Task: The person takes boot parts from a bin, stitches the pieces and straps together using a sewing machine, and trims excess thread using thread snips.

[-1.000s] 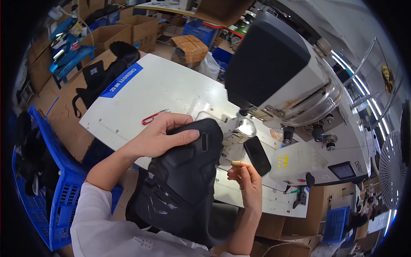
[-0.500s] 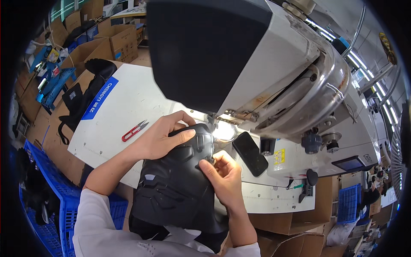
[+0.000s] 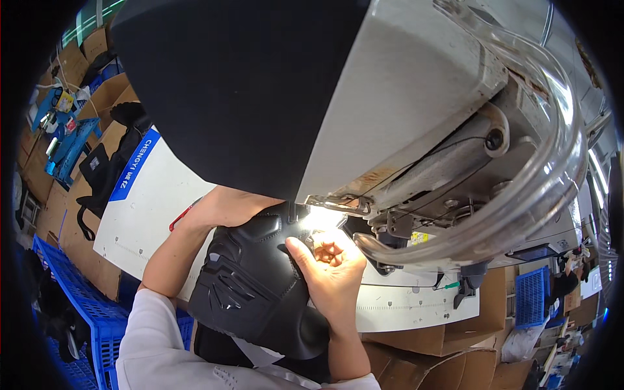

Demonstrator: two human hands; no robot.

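Note:
A black moulded panel [image 3: 263, 266] with raised, ribbed shapes lies in front of me, its far end under the lit needle area of a sewing machine [image 3: 396, 110]. At the panel's right edge, my right hand [image 3: 335, 276] is closed, its thumb on top and its fingers curled at the edge. My left hand [image 3: 235, 207] rests by the panel's far left side, and its fingers are hidden behind the machine's dark head. Beside my left forearm, red thread snips [image 3: 179, 220] show only in part.
The white machine table [image 3: 140, 218] reaches out on both sides. Blue plastic crates [image 3: 97, 309] stand at the lower left, and an open cardboard box [image 3: 468, 325] at the lower right. Black straps and fabric pieces [image 3: 104, 175] lie left of the table.
The view has come closer to the machine, whose head now covers my left fingers. Against the table, the panel is tilted more leftward. My right hand remains at its edge; the phone is mostly hidden.

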